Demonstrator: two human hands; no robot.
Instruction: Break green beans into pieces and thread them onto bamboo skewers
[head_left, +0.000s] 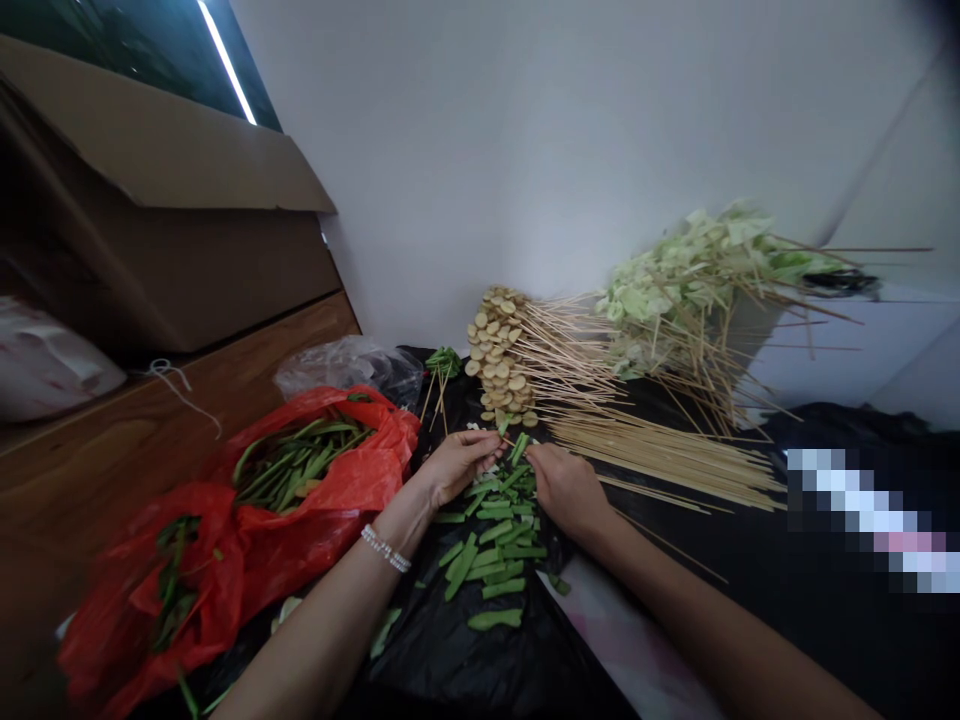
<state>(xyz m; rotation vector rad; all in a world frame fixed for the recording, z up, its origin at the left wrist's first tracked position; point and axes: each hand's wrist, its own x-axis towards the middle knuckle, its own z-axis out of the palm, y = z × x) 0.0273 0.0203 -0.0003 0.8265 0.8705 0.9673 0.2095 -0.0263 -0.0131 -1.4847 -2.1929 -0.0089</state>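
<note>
Forearms (322, 630): both reach toward 12 o'clock over black plastic sheeting (442, 640).
Left grip (459, 465): narrow; I cannot tell what it holds.
Right grip (566, 488): narrow, just beside the left; contents unclear.
Cut green stalks (491, 540): piled on the sheeting, below both grips.
Red plastic bag (375, 430): 10 o'clock, holding whole green stalks (300, 460).
Bamboo skewers (645, 450): 2 o'clock.

Skewered round slices (495, 355) are stacked against a white wall (525, 170), and skewered cabbage leaves (675, 290) are propped to their right. Bare skewers (660, 455) are laid on black plastic (442, 640). A red bag (360, 490) is filled with green stalks (300, 465), and a cardboard box (165, 230) is set on a wooden counter (97, 440).
</note>
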